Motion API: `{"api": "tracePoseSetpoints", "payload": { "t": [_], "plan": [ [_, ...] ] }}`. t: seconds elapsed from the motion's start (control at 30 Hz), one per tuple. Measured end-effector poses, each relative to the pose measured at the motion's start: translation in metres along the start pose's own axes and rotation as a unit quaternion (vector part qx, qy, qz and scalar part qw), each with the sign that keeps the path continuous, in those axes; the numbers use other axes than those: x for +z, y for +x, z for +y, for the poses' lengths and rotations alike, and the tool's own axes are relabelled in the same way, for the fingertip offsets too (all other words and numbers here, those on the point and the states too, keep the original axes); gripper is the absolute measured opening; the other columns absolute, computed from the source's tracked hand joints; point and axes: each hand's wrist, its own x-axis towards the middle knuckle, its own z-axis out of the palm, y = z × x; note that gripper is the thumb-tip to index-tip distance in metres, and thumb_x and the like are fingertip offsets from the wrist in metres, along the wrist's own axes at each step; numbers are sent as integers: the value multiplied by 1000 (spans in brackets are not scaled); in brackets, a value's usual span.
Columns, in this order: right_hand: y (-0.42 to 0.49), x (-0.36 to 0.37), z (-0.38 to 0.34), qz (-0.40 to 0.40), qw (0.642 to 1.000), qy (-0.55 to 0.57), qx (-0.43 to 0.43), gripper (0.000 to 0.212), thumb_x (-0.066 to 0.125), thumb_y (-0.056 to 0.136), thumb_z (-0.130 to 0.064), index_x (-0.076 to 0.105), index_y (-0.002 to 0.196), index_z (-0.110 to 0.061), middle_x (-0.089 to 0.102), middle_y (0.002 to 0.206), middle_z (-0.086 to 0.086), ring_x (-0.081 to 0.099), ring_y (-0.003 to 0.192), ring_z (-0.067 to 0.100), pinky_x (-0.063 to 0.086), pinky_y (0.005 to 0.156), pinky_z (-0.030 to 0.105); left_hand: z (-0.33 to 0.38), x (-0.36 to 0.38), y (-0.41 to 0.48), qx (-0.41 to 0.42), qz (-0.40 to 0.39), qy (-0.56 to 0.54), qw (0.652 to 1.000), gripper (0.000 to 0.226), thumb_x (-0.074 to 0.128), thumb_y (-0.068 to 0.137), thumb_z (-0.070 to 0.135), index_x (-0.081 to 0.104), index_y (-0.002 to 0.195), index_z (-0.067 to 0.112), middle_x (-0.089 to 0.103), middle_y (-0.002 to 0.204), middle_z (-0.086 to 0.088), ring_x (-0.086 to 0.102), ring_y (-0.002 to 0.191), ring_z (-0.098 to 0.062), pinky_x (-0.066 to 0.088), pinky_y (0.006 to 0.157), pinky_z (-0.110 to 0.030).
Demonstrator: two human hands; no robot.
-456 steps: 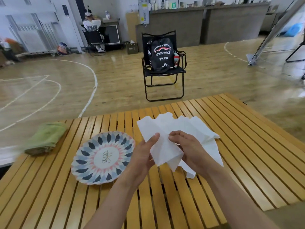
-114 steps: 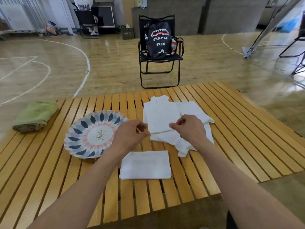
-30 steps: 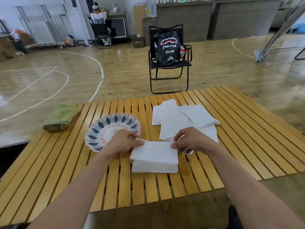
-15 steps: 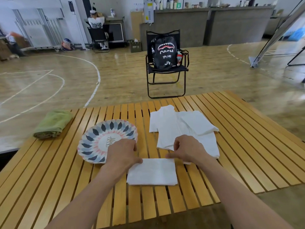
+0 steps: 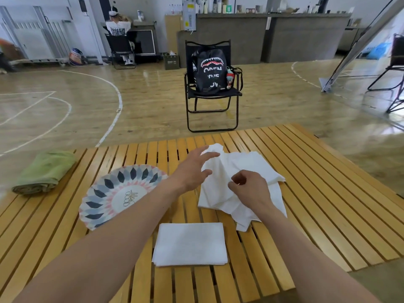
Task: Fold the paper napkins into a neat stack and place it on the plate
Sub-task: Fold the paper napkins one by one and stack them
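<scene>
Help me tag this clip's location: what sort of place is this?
Most likely an indoor sports hall, probably a basketball court. White court lines curve across the glossy wooden floor, a long counter lines the back wall, and the slatted table stands right on the court.

Head-worn camera looks forward and down over the table (image 5: pixel 328 204).

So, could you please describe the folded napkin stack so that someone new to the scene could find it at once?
Start at the slatted wooden table; near its closest edge, just right of the patterned plate, lies a flat white rectangle. That is the folded napkin stack: its edges are squared and aligned, whereas the loose napkins behind it are rumpled and spread out.
</scene>
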Motion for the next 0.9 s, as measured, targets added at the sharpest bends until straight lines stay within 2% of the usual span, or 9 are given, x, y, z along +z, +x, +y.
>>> {"api": "tracePoseSetpoints", "payload": {
  "t": [0.07, 0.13, 0.23, 0.33, 0.4, 0.5, 0.67, 0.8, 0.9],
  "plan": [
    [0, -5, 0, 2, 999, 29, -37, 14, 71, 88, -26, 75, 100, -20, 70, 88, -12, 66, 87, 8, 46, 69, 16, 2, -1, 5, 31, -14, 17, 999, 52, 64, 95, 21, 48, 141, 38, 18, 164, 5, 2, 153, -16, 15, 121, -42],
    [-1, -10, 1, 6, 997, 60, -52, 16, 72, 90, -27, 78, 103, -19, 75, 93, -10, 68, 88, 6, 49, 75, 16, 3, -5, 5, 47, -3, 20, 999, 35, 68, 92, 23, 63, 126, 32, 30, 160, 4, 5, 153, -16, 12, 121, -41],
    [-5, -18, -3, 22, 990, 130, -45, 16, 73, 90, -24, 80, 103, -18, 76, 95, -9, 69, 92, 5, 54, 84, 21, 3, -14, 1, 12, 35, -6, 999, 13, 69, 91, 26, 72, 104, 24, 63, 127, 4, 45, 134, -19, 35, 107, -35],
    [-10, -26, -11, 26, 975, 219, -31, 9, 69, 92, -22, 76, 99, -21, 74, 95, -9, 66, 92, 6, 51, 79, 20, 10, -27, -7, -57, 30, -139, 988, 11, 71, 89, 27, 73, 97, 19, 68, 96, 7, 61, 98, -17, 49, 81, -28],
    [-13, -30, -13, 23, 956, 292, 2, 7, 67, 93, -23, 74, 95, -22, 72, 95, -6, 65, 92, 13, 52, 79, 27, 9, -34, -13, -76, 41, -210, 974, 15, 73, 88, 28, 74, 99, 18, 68, 97, 4, 62, 95, -17, 52, 79, -26],
    [-16, -38, -16, 20, 921, 387, 32, 10, 68, 92, -21, 76, 96, -18, 73, 96, -1, 64, 96, 20, 54, 90, 42, 5, -41, -27, -94, 61, -317, 942, 19, 70, 90, 32, 78, 103, 20, 74, 101, 2, 66, 101, -18, 55, 89, -32],
    [-18, -46, -22, 14, 909, 416, 6, 16, 67, 94, -17, 79, 104, -12, 76, 103, 2, 68, 101, 19, 59, 89, 36, 9, -49, -40, -95, 91, -428, 894, 22, 65, 93, 30, 80, 102, 17, 74, 103, -2, 65, 101, -19, 52, 94, -36],
    [-18, -43, -24, 38, 893, 448, 25, 15, 68, 94, -18, 76, 103, -10, 77, 97, 1, 71, 99, 21, 59, 88, 35, 14, -56, -40, -94, 111, -428, 892, 20, 65, 94, 29, 79, 97, 15, 75, 94, 1, 68, 90, -14, 53, 91, -35],
    [-15, -43, -25, 29, 872, 485, 65, 18, 70, 93, -22, 72, 104, -8, 76, 96, 4, 72, 92, 22, 60, 82, 33, 15, -57, -38, -94, 107, -382, 913, 22, 62, 97, 31, 77, 98, 16, 74, 96, -5, 67, 87, -18, 54, 84, -33]
  ]
}}
